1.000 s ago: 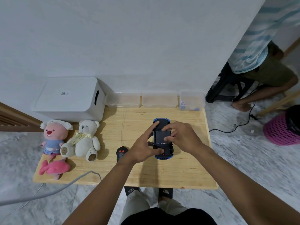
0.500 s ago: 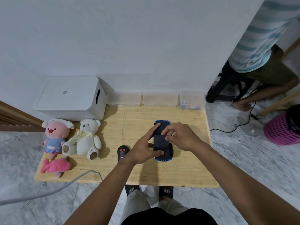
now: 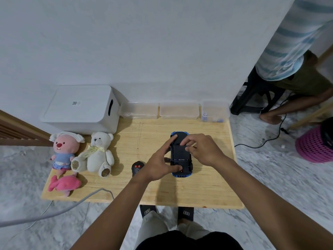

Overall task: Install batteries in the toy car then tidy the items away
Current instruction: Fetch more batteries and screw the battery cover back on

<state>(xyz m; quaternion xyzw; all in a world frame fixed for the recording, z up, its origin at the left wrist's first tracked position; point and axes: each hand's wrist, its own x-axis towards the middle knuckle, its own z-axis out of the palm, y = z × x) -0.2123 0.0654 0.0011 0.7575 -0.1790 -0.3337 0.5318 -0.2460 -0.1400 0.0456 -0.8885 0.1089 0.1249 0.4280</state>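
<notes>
Toy car (image 3: 180,156) lies belly-up on the tabletop (image 3: 198,188), between both hands. Since a second ago the battery cover has gone from lifted to lying flush. Left hand (image 3: 160,164) grasps the car's near end and side; right hand (image 3: 202,149) pinches the cover's far edge. Judgement: cover closing, tidying next.

Wood table (image 3: 207,192): toy car (image 3: 181,156), remote (image 3: 137,167), 3 plushies, white box (image 3: 81,109), 3 clear tubs.
</notes>
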